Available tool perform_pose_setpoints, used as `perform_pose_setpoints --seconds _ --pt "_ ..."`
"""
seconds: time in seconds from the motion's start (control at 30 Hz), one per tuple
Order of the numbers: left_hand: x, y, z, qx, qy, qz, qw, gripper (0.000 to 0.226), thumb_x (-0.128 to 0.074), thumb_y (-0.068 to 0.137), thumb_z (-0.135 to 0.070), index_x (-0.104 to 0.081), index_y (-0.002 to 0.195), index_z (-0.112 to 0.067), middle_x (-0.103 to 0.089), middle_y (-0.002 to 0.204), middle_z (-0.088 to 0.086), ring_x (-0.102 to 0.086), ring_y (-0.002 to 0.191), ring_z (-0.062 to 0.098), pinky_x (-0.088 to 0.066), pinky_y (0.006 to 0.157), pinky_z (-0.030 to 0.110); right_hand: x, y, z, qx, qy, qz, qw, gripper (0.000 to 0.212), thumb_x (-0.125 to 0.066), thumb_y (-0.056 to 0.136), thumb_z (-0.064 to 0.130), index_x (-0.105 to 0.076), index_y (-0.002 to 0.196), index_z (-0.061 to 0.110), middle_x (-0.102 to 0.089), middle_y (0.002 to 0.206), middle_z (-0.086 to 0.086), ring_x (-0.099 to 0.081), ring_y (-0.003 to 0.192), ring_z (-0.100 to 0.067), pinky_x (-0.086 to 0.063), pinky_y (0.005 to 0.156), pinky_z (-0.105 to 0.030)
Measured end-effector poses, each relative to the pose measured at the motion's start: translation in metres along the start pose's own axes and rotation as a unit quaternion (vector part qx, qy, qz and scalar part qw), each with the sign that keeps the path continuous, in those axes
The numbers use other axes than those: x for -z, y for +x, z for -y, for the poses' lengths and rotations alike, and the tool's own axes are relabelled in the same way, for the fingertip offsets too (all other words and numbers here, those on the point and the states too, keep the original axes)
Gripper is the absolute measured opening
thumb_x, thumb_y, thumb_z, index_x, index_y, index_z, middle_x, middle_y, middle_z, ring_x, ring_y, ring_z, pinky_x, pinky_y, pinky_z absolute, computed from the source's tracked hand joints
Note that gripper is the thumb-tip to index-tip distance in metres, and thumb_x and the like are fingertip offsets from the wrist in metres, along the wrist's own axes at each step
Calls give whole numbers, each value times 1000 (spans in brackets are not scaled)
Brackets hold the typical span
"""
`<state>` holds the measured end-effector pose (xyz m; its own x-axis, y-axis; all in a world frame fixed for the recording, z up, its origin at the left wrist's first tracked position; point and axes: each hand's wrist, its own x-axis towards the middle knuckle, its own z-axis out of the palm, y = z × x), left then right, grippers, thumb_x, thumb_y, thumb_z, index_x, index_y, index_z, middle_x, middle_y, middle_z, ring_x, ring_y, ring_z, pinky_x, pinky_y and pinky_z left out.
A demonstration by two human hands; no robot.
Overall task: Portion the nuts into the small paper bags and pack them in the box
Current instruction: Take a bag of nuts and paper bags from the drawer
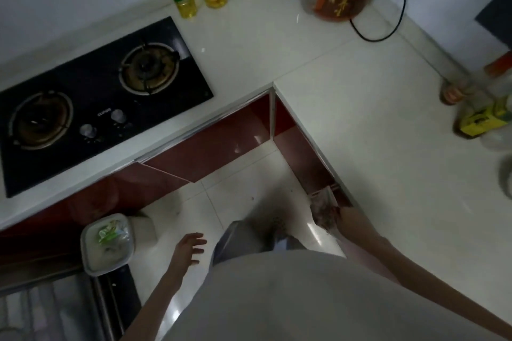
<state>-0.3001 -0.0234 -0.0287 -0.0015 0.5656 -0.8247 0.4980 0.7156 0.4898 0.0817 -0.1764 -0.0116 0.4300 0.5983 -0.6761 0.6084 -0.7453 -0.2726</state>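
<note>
Two hands are being shown: left hand [192, 248] spread empty; right hand [336, 212] is being hidden by the counter [388, 147] edge beside a blurred packet [322, 209], its grip indiscernible.

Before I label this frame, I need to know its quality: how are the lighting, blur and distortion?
Head view: dim and murky overall; glare patches shine on the white countertop and floor tiles; wide-angle bending curves the counter edges; the bottles at the right edge are smeared, and the right hand under the counter edge is blurred, the left hand only soft.
</note>
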Motion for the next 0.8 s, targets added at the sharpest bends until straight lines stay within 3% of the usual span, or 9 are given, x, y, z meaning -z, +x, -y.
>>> perform_pose_setpoints --seconds 0.17,0.33,0.47,0.6,0.8 --pt "-27 25 -83 -60 -13 27 998 21 -41 101 -10 -59 110 -8 -68 97 7 -62 74 19 -48 58 26 60 48 54 61 39 -78 994 37 -49 96 26 -66 75 1 -68 68 -22 -66 61 -35 -37 52 -27" --pt "-59 54 -182 -117 1 59 991 20 -42 99 -7 -60 106 -8 -67 93 5 -61 74 18 -45 58 25 113 87 108 70 50 -111 990 38 -44 97 27 -67 88 -3 -68 85 -29 -66 79 -40 -48 66 -37" --pt "-71 72 -254 -171 12 87 981 20 -44 99 -9 -61 108 -9 -66 91 0 -60 79 18 -44 62 27 155 122 148 79 54 -145 985 38 -47 96 26 -69 84 -3 -68 82 -28 -66 77 -39 -42 62 -32" --pt "-75 91 -323 -174 14 123 977 17 -47 98 -9 -63 99 -16 -66 94 0 -60 82 18 -44 69 30 196 152 190 70 73 -154 983 40 -46 97 27 -69 84 -3 -69 82 -25 -67 77 -36 -45 65 -32" --pt "-84 116 -422 -216 39 186 958 16 -49 98 -12 -61 93 -21 -67 96 1 -62 74 14 -47 63 26 248 195 246 71 134 -156 976 40 -46 96 24 -68 81 -6 -70 78 -24 -67 73 -35 -54 72 -41"
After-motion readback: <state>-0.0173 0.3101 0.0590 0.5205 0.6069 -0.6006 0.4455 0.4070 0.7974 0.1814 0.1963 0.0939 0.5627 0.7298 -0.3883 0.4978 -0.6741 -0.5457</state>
